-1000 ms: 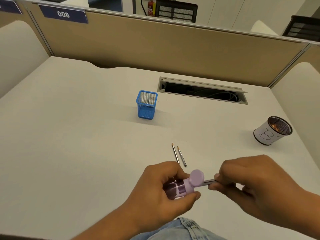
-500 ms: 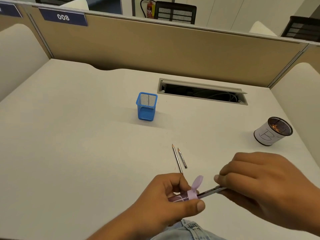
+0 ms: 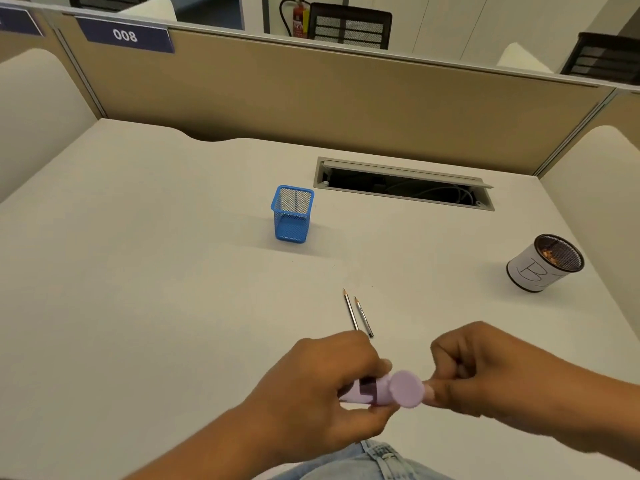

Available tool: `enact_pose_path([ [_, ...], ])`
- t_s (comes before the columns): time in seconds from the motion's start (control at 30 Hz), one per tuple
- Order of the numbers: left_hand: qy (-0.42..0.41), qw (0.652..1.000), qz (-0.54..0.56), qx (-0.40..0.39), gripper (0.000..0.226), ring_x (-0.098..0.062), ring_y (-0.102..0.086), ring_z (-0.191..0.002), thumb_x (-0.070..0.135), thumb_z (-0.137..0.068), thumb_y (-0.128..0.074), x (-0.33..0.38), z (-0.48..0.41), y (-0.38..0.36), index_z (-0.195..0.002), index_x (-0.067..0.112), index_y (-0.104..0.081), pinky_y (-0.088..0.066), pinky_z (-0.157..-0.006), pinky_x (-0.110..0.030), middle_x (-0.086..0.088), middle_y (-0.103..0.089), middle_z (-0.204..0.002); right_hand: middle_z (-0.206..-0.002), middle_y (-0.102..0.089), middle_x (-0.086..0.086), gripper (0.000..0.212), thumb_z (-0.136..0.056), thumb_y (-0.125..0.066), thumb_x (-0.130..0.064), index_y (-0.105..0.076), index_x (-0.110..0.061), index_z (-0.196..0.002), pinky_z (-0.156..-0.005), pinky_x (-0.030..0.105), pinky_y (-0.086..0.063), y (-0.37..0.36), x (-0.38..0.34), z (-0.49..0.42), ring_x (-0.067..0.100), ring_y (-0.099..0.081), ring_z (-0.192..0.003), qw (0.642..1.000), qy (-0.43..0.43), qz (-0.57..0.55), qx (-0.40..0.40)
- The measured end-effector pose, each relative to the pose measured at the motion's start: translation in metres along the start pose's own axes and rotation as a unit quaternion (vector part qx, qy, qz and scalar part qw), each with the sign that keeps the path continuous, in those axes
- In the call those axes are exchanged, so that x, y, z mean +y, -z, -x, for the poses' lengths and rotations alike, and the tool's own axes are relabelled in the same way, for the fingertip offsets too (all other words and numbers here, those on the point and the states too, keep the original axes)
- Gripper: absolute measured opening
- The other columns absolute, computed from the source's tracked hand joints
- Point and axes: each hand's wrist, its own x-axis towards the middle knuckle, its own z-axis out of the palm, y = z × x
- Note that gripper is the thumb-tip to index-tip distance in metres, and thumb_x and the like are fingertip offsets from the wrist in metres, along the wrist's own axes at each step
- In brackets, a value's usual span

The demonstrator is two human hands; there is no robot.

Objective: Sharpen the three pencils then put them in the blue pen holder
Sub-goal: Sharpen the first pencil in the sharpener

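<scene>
At the lower centre of the frame the left hand (image 3: pixel 322 386) grips a lilac sharpener (image 3: pixel 388 391), while the right hand (image 3: pixel 485 372) has its fingers closed against the sharpener's round cap; the pencil there is hidden. Two pencils (image 3: pixel 358 312) lie side by side on the counter (image 3: pixel 156 271) just above the hands, and the blue pen holder (image 3: pixel 292 213) stands upright further up, at mid-frame.
</scene>
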Motion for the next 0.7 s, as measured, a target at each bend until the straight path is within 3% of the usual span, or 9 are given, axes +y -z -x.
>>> enact_pose_path([
  [0.1, 0.091, 0.994, 0.062, -0.01, 0.022, -0.007, -0.05, -0.057, 0.03, -0.073, -0.081, -0.003, 0.001, 0.003, -0.075, 0.026, -0.06, -0.039, -0.052, -0.013, 0.011, -0.059, -0.069, -0.054, -0.068, -0.002, 0.028, -0.076, -0.082, -0.035, -0.064, -0.025, -0.057, -0.047, 0.019, -0.038, -0.005, -0.001, 0.0, 0.007, -0.048, -0.045, 0.999, 0.006, 0.04, 0.008],
  [0.2, 0.224, 0.961, 0.163, -0.026, 0.024, -0.002, -0.051, -0.052, 0.028, -0.07, -0.084, -0.001, 0.002, 0.007, -0.073, 0.02, -0.062, -0.043, -0.053, -0.013, 0.011, -0.06, -0.062, -0.074, -0.071, -0.018, 0.011, -0.078, -0.078, -0.033, -0.067, -0.035, -0.076, -0.055, 0.01, -0.041, -0.001, -0.001, 0.004, 0.0, -0.058, -0.059, 0.978, 0.124, 0.155, 0.063],
  [0.27, 0.258, 0.942, 0.212, -0.034, 0.024, -0.006, -0.051, -0.053, 0.025, -0.072, -0.084, 0.001, 0.0, 0.011, -0.071, 0.018, -0.061, -0.042, -0.054, -0.016, 0.011, -0.059, -0.059, -0.078, -0.066, -0.023, 0.005, -0.083, -0.071, -0.037, -0.067, -0.036, -0.084, -0.057, 0.008, -0.042, 0.005, -0.001, 0.004, -0.002, -0.059, -0.068, 0.911, 0.257, 0.302, 0.117],
  [0.33, 0.273, 0.92, 0.281, -0.026, 0.025, -0.005, -0.051, -0.054, 0.02, -0.075, -0.082, 0.004, -0.004, 0.013, -0.07, 0.015, -0.059, -0.038, -0.054, -0.017, 0.013, -0.063, -0.06, -0.081, -0.068, -0.016, 0.011, -0.088, -0.067, -0.036, -0.07, -0.026, -0.087, -0.055, 0.026, -0.049, 0.009, 0.001, 0.002, 0.01, -0.062, -0.068, 0.815, 0.365, 0.415, 0.176],
  [0.4, 0.296, 0.89, 0.346, -0.017, 0.022, -0.001, -0.047, -0.044, 0.014, -0.077, -0.079, 0.01, -0.008, 0.015, -0.072, 0.009, -0.057, -0.035, -0.046, -0.012, 0.012, -0.062, -0.056, -0.077, -0.072, -0.001, 0.019, -0.089, -0.07, -0.029, -0.074, -0.013, -0.08, -0.049, 0.036, -0.047, 0.012, 0.001, 0.0, 0.027, -0.059, -0.059, 0.74, 0.422, 0.469, 0.233],
  [0.47, 0.286, 0.896, 0.34, -0.008, 0.022, -0.001, -0.044, -0.04, 0.013, -0.077, -0.078, 0.014, -0.01, 0.018, -0.074, 0.005, -0.058, -0.036, -0.044, -0.012, 0.012, -0.057, -0.051, -0.07, -0.07, 0.004, 0.023, -0.088, -0.07, -0.025, -0.074, -0.008, -0.072, -0.043, 0.035, -0.043, 0.012, -0.002, 0.0, 0.03, -0.053, -0.05, 0.698, 0.455, 0.483, 0.268],
  [0.57, 0.203, 0.95, 0.238, 0.024, 0.023, -0.004, -0.047, -0.048, 0.019, -0.072, -0.084, 0.012, -0.008, 0.018, -0.069, 0.019, -0.061, -0.04, -0.051, -0.015, 0.012, -0.057, -0.055, -0.061, -0.062, -0.003, 0.024, -0.091, -0.064, -0.031, -0.067, -0.017, -0.072, -0.041, 0.028, -0.036, 0.009, 0.0, 0.003, 0.024, -0.048, -0.048, 0.744, 0.43, 0.46, 0.225],
  [0.63, 0.122, 0.983, 0.132, 0.046, 0.024, -0.004, -0.046, -0.052, 0.022, -0.071, -0.084, 0.006, -0.008, 0.016, -0.07, 0.026, -0.06, -0.038, -0.053, -0.012, 0.016, -0.054, -0.06, -0.056, -0.057, -0.013, 0.026, -0.089, -0.06, -0.046, -0.057, -0.028, -0.071, -0.043, 0.022, -0.031, 0.004, -0.004, 0.002, 0.011, -0.043, -0.047, 0.858, 0.307, 0.364, 0.191],
  [0.7, 0.043, 0.998, 0.028, 0.036, 0.025, -0.004, -0.041, -0.055, 0.022, -0.073, -0.082, 0.0, -0.01, 0.012, -0.072, 0.025, -0.057, -0.032, -0.054, -0.008, 0.018, -0.05, -0.066, -0.051, -0.053, -0.013, 0.034, -0.085, -0.068, -0.047, -0.055, -0.025, -0.063, -0.046, 0.021, -0.029, 0.002, -0.008, -0.004, 0.009, -0.037, -0.046, 0.975, 0.126, 0.149, 0.108],
])
